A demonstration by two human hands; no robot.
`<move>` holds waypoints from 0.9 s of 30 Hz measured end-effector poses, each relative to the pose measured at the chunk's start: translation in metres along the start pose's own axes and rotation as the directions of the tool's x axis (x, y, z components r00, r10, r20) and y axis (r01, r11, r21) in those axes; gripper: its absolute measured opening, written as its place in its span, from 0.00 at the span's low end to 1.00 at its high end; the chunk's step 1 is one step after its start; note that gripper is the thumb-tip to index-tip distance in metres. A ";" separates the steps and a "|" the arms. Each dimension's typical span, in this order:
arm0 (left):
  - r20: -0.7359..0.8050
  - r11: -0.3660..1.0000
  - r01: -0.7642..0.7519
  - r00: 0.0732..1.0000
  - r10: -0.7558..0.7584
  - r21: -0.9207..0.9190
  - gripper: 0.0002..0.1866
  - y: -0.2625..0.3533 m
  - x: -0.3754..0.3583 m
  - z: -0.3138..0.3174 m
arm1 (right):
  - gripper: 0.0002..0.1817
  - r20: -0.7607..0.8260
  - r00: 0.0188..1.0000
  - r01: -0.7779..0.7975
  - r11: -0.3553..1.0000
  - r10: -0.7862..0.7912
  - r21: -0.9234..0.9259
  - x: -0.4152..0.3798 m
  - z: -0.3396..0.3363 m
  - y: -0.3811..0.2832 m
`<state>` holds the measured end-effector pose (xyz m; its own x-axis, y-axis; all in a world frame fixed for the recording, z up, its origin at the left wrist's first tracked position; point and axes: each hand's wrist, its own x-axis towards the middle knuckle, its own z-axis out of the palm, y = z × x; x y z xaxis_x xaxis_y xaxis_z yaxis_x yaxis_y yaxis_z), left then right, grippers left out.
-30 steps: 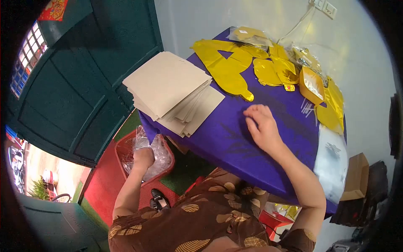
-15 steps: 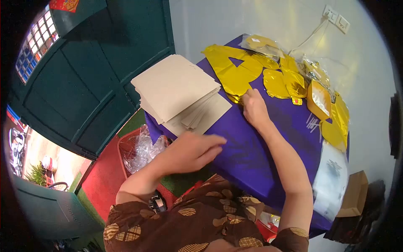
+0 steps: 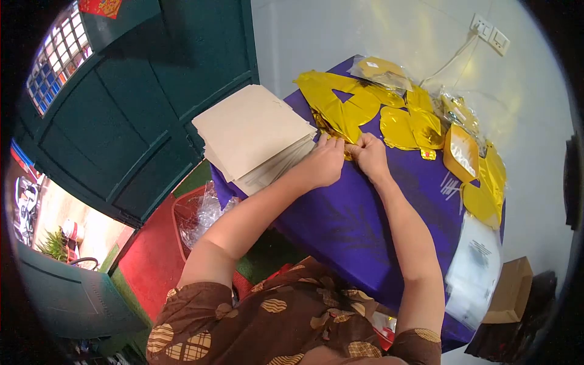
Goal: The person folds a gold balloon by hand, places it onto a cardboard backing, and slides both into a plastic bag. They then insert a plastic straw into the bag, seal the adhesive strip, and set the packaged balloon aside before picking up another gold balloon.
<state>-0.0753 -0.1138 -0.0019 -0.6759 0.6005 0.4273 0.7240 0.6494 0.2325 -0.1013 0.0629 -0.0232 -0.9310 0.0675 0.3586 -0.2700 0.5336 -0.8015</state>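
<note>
A flat gold foil balloon point(image 3: 359, 111) with a triangular hole lies on the purple tablecloth point(image 3: 347, 213). My left hand point(image 3: 327, 163) is closed at its near edge, beside the stack of papers. Close by on the right, my right hand point(image 3: 371, 157) pinches the same crumpled edge, fingers bent; the fingertips of both hands are partly hidden. To the left of my left hand stands a thick, uneven stack of beige paper sheets point(image 3: 252, 128). More flat gold foil pieces point(image 3: 398, 126) lie right of my right hand.
A yellow tray point(image 3: 453, 170) with white strips stands at the right, near a clear plastic packet point(image 3: 474, 261). A bagged gold piece point(image 3: 383, 70) lies at the back. On the floor, a red bin point(image 3: 182, 213) holds clear plastic. A cardboard box point(image 3: 514, 292) sits right of the table.
My left hand has moved forward and right from the near side of the paper stack to the foil's edge. My right hand stays at that edge.
</note>
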 end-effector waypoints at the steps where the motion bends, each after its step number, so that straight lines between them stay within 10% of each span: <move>1: -0.011 1.000 0.013 1.000 -0.014 -0.028 0.15 -0.003 0.001 0.003 | 0.19 0.005 1.000 -0.019 1.000 0.019 0.014 0.001 -0.001 0.001; 6: -0.027 1.000 -0.011 1.000 0.012 0.015 0.09 -0.015 0.002 0.014 | 0.21 -0.015 0.977 -0.202 0.951 0.211 0.233 0.003 -0.005 -0.005; 9: 0.339 0.994 0.072 0.936 -0.095 0.079 0.09 0.012 0.017 -0.032 | 0.20 -0.028 0.981 -0.176 0.949 0.190 0.262 0.005 -0.001 0.000; 12: -0.152 0.989 0.138 0.978 -0.146 -0.056 0.13 0.017 0.020 -0.020 | 0.18 -0.018 0.993 -0.115 0.974 0.120 0.194 0.010 0.004 0.015; 15: -0.276 1.000 -0.007 0.961 0.007 0.001 0.16 0.011 0.030 -0.006 | 0.15 -0.007 0.997 -0.080 0.989 0.082 0.128 0.011 0.004 0.021; 18: 0.094 0.983 0.174 0.979 -0.179 0.060 0.16 0.004 0.028 0.007 | 0.12 0.032 0.993 -0.121 0.977 0.117 0.176 0.011 -0.001 0.018; 24: 0.135 0.960 0.126 0.977 -0.163 0.249 0.10 0.016 0.020 -0.012 | 0.12 -0.026 0.951 -0.260 0.844 0.308 0.469 0.011 -0.008 0.013; 27: -0.103 0.963 0.048 0.994 -0.021 0.264 0.09 0.023 0.031 -0.012 | 0.11 -0.006 0.959 -0.256 0.872 0.284 0.417 0.018 -0.009 0.022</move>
<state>-0.0778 -0.0863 0.0274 -0.6734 0.5352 0.5100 0.6284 0.7778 0.0135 -0.1216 0.0832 -0.0301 -0.9679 0.2214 0.1192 -0.0998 0.0969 -0.9903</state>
